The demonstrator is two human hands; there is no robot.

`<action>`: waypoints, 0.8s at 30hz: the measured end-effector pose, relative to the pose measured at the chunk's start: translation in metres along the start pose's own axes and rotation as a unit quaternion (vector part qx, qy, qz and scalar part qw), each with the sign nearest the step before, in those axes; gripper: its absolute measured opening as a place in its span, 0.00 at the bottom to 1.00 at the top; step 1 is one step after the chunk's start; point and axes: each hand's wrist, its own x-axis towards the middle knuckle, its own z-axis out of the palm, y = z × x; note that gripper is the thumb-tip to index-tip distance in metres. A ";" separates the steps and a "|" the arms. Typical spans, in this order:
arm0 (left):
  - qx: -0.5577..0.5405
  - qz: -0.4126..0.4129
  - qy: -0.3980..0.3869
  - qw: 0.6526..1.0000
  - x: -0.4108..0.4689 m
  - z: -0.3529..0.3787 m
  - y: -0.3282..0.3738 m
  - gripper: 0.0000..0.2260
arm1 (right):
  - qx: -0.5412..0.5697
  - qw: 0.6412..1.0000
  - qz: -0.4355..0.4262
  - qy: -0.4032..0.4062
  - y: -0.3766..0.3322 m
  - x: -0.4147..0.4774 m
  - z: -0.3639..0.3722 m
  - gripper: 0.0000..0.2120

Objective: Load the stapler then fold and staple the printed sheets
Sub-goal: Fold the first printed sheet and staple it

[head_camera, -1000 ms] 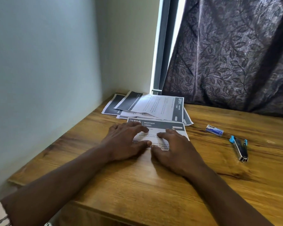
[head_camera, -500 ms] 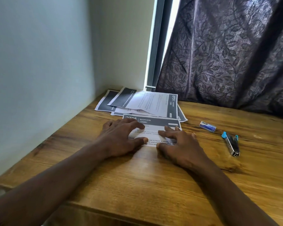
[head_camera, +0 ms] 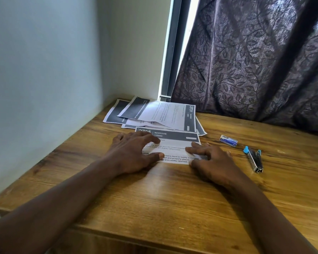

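A folded printed sheet (head_camera: 173,143) with a dark "BEDROOM" header lies flat on the wooden table (head_camera: 173,198). My left hand (head_camera: 134,153) presses its left part, fingers spread, thumb on the near folded edge. My right hand (head_camera: 211,162) presses the right part, fingertips flat on the paper. Behind it lies a loose pile of printed sheets (head_camera: 160,114). To the right, untouched, sit a small blue-and-white staple box (head_camera: 228,140) and a metal stapler with blue ends (head_camera: 254,161).
A pale wall runs along the table's left side. A dark patterned curtain (head_camera: 255,61) hangs over the table's back right edge, with a window frame (head_camera: 171,52) in the corner. The table's front edge is near me.
My hands have slid apart along the sheet's near edge, the right hand moving rightward. The view shifted slightly; stapler, box and pile stay put.
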 end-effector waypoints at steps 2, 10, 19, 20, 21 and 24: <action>-0.001 0.000 -0.002 1.000 0.000 0.000 0.000 0.26 | 0.014 1.000 -0.004 -0.009 0.010 -0.002 -0.005 0.20; -0.003 0.002 -0.005 1.000 -0.001 -0.001 0.000 0.26 | 0.067 0.997 0.033 0.035 0.021 -0.010 -0.011 0.20; 0.062 -0.002 -0.017 0.998 -0.005 -0.002 0.011 0.26 | -0.162 0.975 -0.130 0.080 -0.029 -0.005 0.028 0.26; 0.065 -0.005 -0.017 0.998 -0.005 -0.003 0.012 0.26 | -0.161 0.975 -0.142 0.062 -0.037 0.003 0.034 0.26; 0.064 -0.006 -0.015 0.998 -0.005 -0.003 0.013 0.26 | -0.155 0.976 -0.147 0.051 -0.045 0.012 0.039 0.27; 0.063 0.000 -0.007 0.998 -0.007 -0.002 0.014 0.26 | -0.155 0.977 -0.145 0.033 -0.062 0.042 0.049 0.26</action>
